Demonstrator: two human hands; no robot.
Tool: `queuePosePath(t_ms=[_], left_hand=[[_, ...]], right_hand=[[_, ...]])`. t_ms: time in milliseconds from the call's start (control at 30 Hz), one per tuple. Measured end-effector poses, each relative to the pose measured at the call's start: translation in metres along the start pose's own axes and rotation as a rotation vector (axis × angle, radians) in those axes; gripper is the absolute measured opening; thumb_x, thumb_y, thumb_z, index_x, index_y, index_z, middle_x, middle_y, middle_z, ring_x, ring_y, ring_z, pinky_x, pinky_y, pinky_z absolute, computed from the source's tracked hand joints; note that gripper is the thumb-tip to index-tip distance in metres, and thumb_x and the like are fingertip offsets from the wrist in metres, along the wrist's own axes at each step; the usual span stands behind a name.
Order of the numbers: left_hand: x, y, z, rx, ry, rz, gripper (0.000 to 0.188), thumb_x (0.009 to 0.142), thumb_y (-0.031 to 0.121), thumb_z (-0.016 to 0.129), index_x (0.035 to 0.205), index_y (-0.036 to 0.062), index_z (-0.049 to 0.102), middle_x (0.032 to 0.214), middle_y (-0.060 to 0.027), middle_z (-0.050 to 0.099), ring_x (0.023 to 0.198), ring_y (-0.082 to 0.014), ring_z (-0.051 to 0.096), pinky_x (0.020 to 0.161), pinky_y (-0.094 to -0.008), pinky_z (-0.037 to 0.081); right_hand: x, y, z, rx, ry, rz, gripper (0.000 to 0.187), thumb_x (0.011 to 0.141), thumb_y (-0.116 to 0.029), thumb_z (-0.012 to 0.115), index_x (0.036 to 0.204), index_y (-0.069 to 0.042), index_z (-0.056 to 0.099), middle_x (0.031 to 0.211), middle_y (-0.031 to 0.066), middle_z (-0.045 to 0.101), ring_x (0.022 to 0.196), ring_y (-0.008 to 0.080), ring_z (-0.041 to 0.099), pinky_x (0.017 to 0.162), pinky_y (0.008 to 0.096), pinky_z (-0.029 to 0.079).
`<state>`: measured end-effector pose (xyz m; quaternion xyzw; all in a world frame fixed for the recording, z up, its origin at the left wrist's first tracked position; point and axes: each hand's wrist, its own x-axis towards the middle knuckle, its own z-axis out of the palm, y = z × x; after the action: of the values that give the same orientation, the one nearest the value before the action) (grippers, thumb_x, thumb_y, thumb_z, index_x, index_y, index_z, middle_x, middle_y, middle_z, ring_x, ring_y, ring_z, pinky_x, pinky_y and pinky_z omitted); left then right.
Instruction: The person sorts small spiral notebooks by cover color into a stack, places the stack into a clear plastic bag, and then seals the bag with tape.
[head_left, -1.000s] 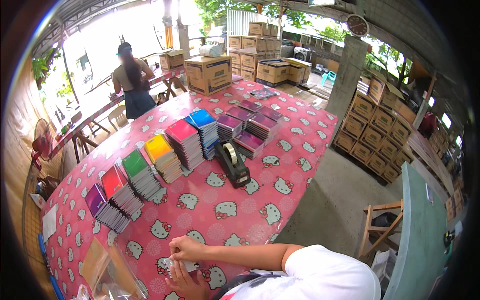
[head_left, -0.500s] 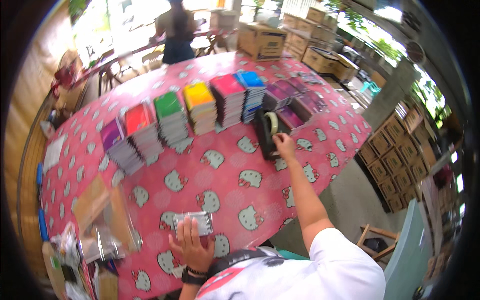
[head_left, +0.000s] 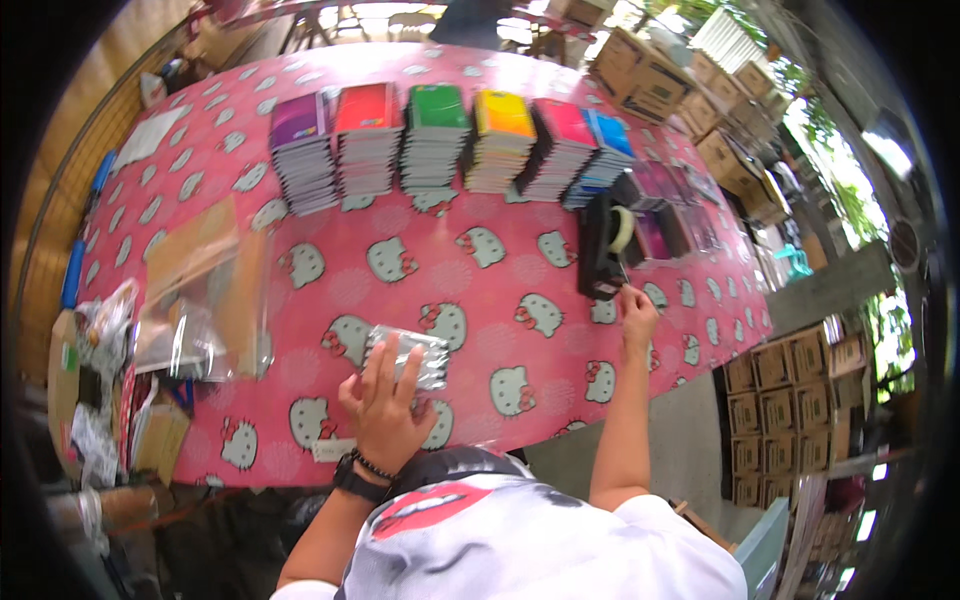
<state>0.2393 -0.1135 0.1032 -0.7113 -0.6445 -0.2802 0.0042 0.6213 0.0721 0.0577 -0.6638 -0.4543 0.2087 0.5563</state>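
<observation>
My left hand (head_left: pixel 392 412) lies with fingers spread on a small pack in shiny clear plastic (head_left: pixel 428 362), near the table's front edge. What the pack contains is hard to make out; a dark spiral-like edge shows along one side. Over to the right, my right hand (head_left: pixel 638 318) is closed in a pinch at the near end of a black tape dispenser (head_left: pixel 600 262). A thin strip of tape (head_left: pixel 625 277) seems to run from the pale tape roll (head_left: pixel 621 230) to my fingertips. The dispenser stands on the pink cat-print tablecloth (head_left: pixel 460 285).
Beyond my hands runs a row of notebook stacks: purple (head_left: pixel 303 155), red (head_left: pixel 368 140), green (head_left: pixel 435 140), yellow (head_left: pixel 502 140), pink (head_left: pixel 558 145) and blue (head_left: pixel 603 155). Plastic-wrapped purple packs (head_left: pixel 668 230) lie behind the dispenser. Brown sheets in clear plastic (head_left: pixel 205 290) lie left. Cartons (head_left: pixel 645 75) stand far right.
My right hand has moved back from the dispenser a little, with the strip now showing between them. My left hand stays on the pack. The whole view has shifted.
</observation>
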Motion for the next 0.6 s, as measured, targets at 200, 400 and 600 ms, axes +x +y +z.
queuePosePath(t_ms=[200,400,600], left_hand=[[0.006,0.009,0.000,-0.104,0.000,0.004,0.069,0.063,0.027,0.066,0.128,0.0166,0.045,0.143,-0.0124,0.029,0.128,-0.0205,0.031,0.091,-0.0446,0.023],[0.002,0.002,-0.003,-0.059,-0.010,-0.014,0.069,0.064,0.028,0.065,0.128,0.0162,0.045,0.144,-0.0188,0.022,0.127,-0.0249,0.032,0.092,-0.0448,0.025],[0.005,0.004,-0.002,-0.106,-0.021,0.010,0.073,0.061,0.028,0.071,0.129,0.0179,0.046,0.145,-0.0212,0.015,0.124,-0.0296,0.033,0.094,-0.0474,0.026]], right_hand=[[-0.007,0.021,0.018,0.678,-0.728,0.788,0.011,0.082,-0.017,0.062,0.086,-0.008,0.057,0.061,-0.0050,0.049,0.049,0.0052,0.044,0.046,0.0191,0.035],[-0.098,-0.184,0.126,0.141,-1.599,-0.228,0.024,0.084,-0.020,0.059,0.069,-0.001,0.054,0.059,0.0005,0.046,0.054,0.0082,0.044,0.048,0.0264,0.035],[-0.112,-0.219,0.179,-0.549,-1.709,-0.805,0.042,0.071,-0.038,0.070,0.063,0.001,0.055,0.052,0.0108,0.050,0.045,0.0206,0.047,0.046,0.0341,0.036]])
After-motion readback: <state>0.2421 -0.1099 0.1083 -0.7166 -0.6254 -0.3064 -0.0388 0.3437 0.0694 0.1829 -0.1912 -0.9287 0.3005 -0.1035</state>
